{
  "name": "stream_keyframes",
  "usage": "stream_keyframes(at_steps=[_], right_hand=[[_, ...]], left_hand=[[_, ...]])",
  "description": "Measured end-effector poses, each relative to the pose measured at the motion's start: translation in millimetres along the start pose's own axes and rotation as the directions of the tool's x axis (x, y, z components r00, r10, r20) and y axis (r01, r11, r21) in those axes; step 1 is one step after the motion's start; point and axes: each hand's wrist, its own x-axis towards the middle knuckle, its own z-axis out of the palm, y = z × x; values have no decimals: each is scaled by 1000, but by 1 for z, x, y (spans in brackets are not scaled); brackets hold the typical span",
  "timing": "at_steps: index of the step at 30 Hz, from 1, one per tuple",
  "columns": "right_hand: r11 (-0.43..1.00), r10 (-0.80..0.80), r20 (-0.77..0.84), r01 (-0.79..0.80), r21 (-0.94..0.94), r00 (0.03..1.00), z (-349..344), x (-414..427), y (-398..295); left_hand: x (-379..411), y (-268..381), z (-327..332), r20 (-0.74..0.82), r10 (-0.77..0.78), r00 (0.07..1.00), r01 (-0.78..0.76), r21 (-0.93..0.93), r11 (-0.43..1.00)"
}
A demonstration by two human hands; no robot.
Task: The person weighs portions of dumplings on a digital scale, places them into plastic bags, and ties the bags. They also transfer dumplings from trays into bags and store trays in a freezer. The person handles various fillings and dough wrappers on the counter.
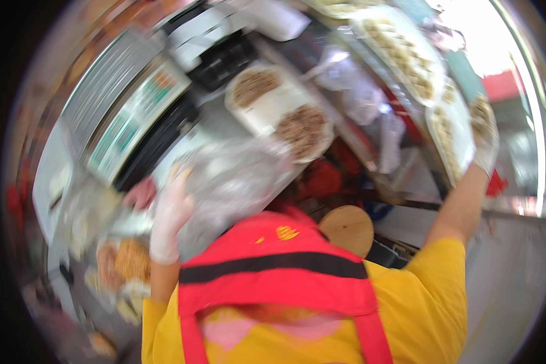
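Note:
A clear plastic bag (236, 175) spreads in front of me, its edge pinched by my gloved left hand (170, 216). Whether anything lies inside the bag is lost in blur. Out to the far right, my right hand (486, 143), also in a clear glove, holds a few pale lumps that look like dumplings (480, 109). It is beside a white tray (462, 129) with a row of similar dumplings (446, 141). Beyond that, a longer white tray (430, 54) carries several rows of dumplings (398, 50).
A white tray (264, 119) holds two heaps of minced filling (302, 127). Behind it stands a black crate (223, 59). Plastic bags (361, 98) hang at a metal frame. A round wooden stool top (347, 231) is by my right side; bagged food (132, 261) lies left.

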Motion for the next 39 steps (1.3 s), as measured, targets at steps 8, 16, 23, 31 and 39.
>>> stream_keyframes(at_steps=[8,16,23,31,39], right_hand=[[909,277,832,-411,-65,482,318,-186,148],[775,625,524,-378,-506,579,386,-231,308],[713,678,455,-666,-218,577,383,-219,322],[607,714,475,-793,-53,515,369,-225,289],[611,520,836,-760,-222,174,416,-244,241]], left_hand=[[-5,26,16,188,-216,958,218,9,976],[-26,13,34,144,-305,941,334,-261,906],[-21,-1,30,132,-269,954,299,-394,869],[-66,7,5,-99,-199,975,184,-141,973],[-97,-49,51,-445,-555,703,456,-317,831]])
